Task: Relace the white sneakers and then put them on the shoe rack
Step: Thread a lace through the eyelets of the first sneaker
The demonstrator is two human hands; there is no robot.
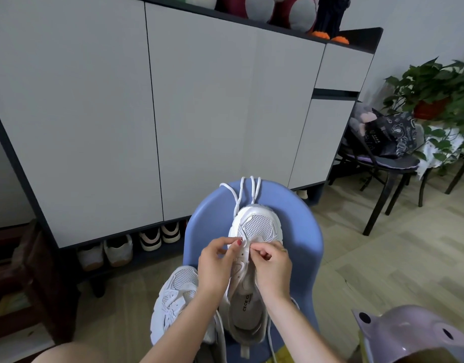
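Note:
A white mesh sneaker (258, 226) lies toe-away on a blue plastic stool (304, 231). Its white lace (248, 189) trails in loops over the stool's far edge. My left hand (216, 265) and my right hand (271, 265) meet over the sneaker's lowest eyelets, each pinching a bit of lace with thumb and forefinger. The second white sneaker (174, 302) rests to the left, half under my left forearm, with laces hanging near its heel. The shoe rack shelf (147, 255) runs under the grey cabinet.
A tall grey cabinet (199, 113) stands right behind the stool, with several shoes (118, 250) on its bottom shelf. A black chair with a dark bag (382, 137) and a potted plant (432, 90) stand at the right. A lilac plastic stool (409, 334) sits at bottom right.

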